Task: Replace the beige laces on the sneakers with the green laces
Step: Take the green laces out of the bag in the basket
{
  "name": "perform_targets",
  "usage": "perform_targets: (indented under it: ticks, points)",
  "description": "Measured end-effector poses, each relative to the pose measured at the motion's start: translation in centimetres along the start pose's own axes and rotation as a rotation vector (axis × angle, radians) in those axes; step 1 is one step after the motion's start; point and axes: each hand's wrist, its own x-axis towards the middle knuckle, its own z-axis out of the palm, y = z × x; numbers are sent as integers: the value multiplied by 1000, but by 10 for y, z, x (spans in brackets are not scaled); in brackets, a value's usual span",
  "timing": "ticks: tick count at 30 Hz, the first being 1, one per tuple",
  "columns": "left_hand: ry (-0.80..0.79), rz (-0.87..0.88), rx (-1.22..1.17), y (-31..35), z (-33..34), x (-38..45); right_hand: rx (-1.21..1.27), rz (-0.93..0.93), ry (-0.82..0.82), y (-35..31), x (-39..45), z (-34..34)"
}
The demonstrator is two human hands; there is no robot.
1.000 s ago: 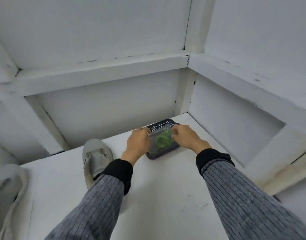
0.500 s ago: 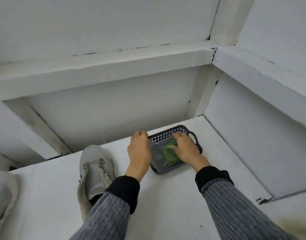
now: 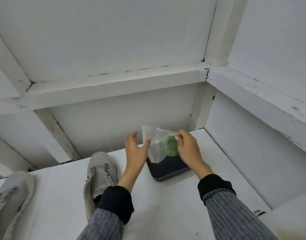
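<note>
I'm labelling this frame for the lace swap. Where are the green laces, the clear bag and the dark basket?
green laces (image 3: 171,147): head view, middle of the coiled bundle inside the bag.
clear bag (image 3: 154,144): head view, its bare plastic left of the laces.
dark basket (image 3: 167,168): head view, its near wall.

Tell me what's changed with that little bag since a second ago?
The clear bag of green laces has been lifted out of the dark basket; the right hand pinches it up while the left hand touches its edge with straight fingers. Both sneakers and the basket stayed put.
</note>
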Motion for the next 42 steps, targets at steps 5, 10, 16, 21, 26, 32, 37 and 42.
perform_targets:
  ticks: [5,10,16,21,26,32,37,42]
  points:
    - [20,-3,-377,35,-24,-20,121,-66,144,-38,-17,-13]
    - [26,-86,-546,50,-54,-43,139,-4,127,-63,-42,-8]
    - [-17,-131,-561,35,-65,-85,492,-47,40,-116,-82,6]
    - [-145,-188,-750,27,-76,-102,684,9,-60,-113,-98,25]
    - [-230,-210,-819,28,-84,-103,728,-13,-48,-113,-103,27]
    - [-248,-223,-769,32,-83,-99,685,-53,-122,-117,-101,17]
    - [-194,-109,-618,35,-83,-98,785,17,-267,-119,-98,1]
    - [-182,-86,-537,37,-82,-95,744,4,-299,-115,-96,-4]
